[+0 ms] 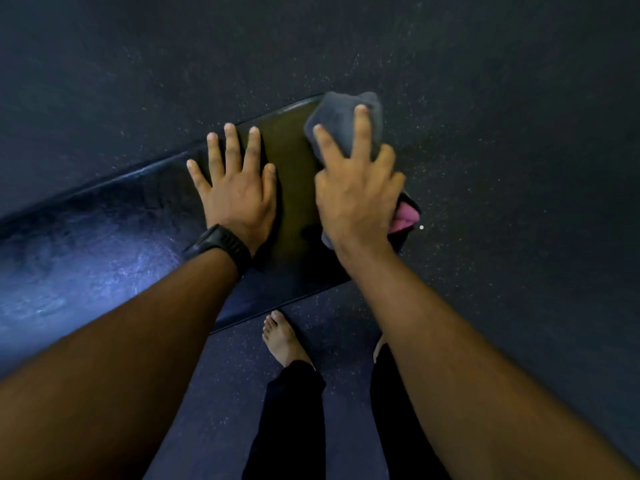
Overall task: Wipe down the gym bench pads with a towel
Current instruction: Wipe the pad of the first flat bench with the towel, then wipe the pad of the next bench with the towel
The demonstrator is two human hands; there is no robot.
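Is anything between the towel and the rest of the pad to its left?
Yes: the left hand lies flat on the bench pad, just left of the towel under the right hand. Nothing else shows.

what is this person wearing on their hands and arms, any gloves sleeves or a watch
No gloves, and no sleeves in view: both forearms are uncovered. The left hand has a black watch with a ribbed strap at the wrist. The right hand and its wrist wear nothing.
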